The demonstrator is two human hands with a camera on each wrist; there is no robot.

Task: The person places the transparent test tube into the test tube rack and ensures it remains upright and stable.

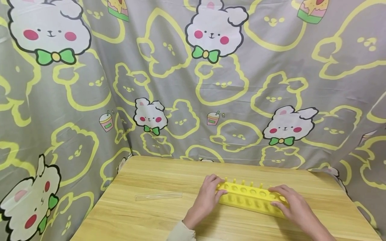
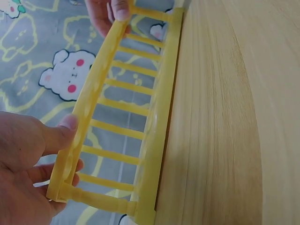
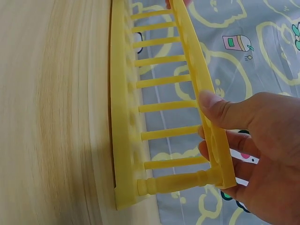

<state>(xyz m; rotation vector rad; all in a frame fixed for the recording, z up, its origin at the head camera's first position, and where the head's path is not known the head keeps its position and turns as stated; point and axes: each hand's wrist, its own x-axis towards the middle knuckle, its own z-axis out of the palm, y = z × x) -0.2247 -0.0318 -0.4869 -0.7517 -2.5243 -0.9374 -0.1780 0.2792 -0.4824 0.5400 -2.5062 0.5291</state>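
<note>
A yellow plastic test tube rack stands on the wooden table, with two rows of round holes and a line of short pegs along its far side. At its left end my left hand grips the upper rail, thumb on the near side. My right hand holds the right end of that rail in the same way. Thin upright bars join the upper rail to the base in the left wrist view. Seen from the right wrist, the thumb presses the rail and the fingers curl behind it. No tubes show in the rack.
A clear, slim tube lies on the table left of my left hand. Behind and beside the table hangs a grey cloth printed with white rabbits and yellow outlines.
</note>
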